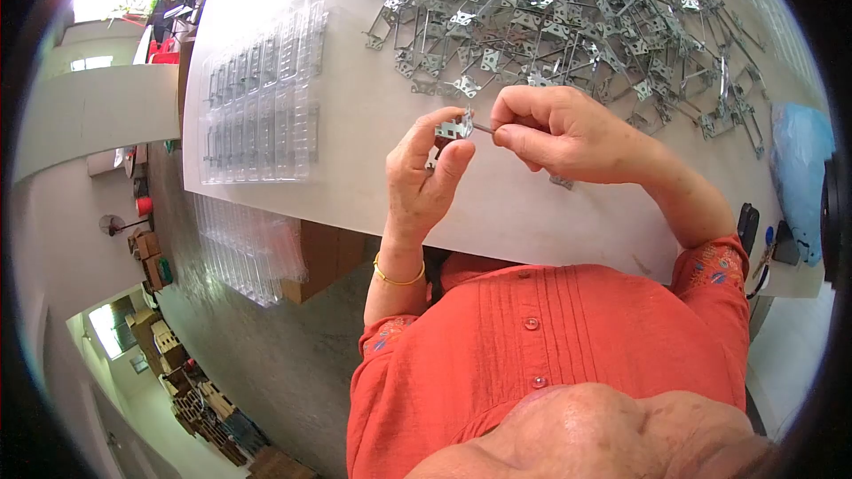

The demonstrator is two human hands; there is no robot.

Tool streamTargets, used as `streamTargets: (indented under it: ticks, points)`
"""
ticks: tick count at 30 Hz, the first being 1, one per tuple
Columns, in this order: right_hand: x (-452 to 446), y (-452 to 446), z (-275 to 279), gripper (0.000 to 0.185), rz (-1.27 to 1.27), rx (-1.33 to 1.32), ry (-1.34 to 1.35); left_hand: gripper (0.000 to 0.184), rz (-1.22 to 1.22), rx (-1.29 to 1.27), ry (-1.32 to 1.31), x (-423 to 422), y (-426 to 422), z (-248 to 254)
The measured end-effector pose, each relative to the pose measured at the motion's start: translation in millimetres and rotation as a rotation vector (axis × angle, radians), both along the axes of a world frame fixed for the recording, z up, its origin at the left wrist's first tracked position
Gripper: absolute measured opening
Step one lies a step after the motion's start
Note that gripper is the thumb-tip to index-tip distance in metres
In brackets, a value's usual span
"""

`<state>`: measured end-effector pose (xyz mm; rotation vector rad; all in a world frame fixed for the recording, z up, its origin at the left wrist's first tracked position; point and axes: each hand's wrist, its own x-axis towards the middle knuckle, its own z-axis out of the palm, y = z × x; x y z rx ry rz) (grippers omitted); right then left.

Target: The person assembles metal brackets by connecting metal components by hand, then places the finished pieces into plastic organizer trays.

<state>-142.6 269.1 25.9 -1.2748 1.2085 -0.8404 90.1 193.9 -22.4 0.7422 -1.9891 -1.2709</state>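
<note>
Between its thumb and fingers, my left hand (424,173) grips a small silver metal bracket (456,129) above the white table (382,204). My right hand (568,135) pinches a thin metal rod (483,129) whose far end meets the bracket's right side. Whether rod and bracket are one piece cannot be made out. Just behind both hands lies a large heap of metal brackets with rods (532,27). Under my right hand, another small metal piece (561,182) shows on the table.
Clear plastic trays (262,98) holding metal parts lie at the table's left. More clear trays (248,248) and a cardboard box (327,257) stand below the edge. A blue plastic bag (796,177) and a black-handled tool (748,226) are at the right.
</note>
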Motion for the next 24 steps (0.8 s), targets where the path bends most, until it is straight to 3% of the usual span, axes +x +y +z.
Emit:
streamTargets:
  ticks: [2, 5, 11, 19, 24]
  points:
    - [-2, -1, -2, 0.017, -0.029, -0.010, -0.026, 0.039, 0.004, 0.000, 0.028, 3, -4, -4]
    - [-1, -2, -6, 0.014, -0.121, -0.047, -0.126, 0.041, -0.040, -0.172, -0.107, -1, -3, 14]
    - [6, 0, -4, 0.010, -0.119, -0.112, -0.165, 0.047, -0.099, -0.484, -0.092, -11, -2, 11]
    - [22, 4, -11, 0.007, -0.185, -0.236, -0.038, 0.045, -0.011, -0.574, -0.089, -7, -2, 15]
    - [30, 2, -23, 0.009, -0.251, -0.479, 0.084, 0.044, 0.146, -0.586, -0.033, -1, 2, 28]
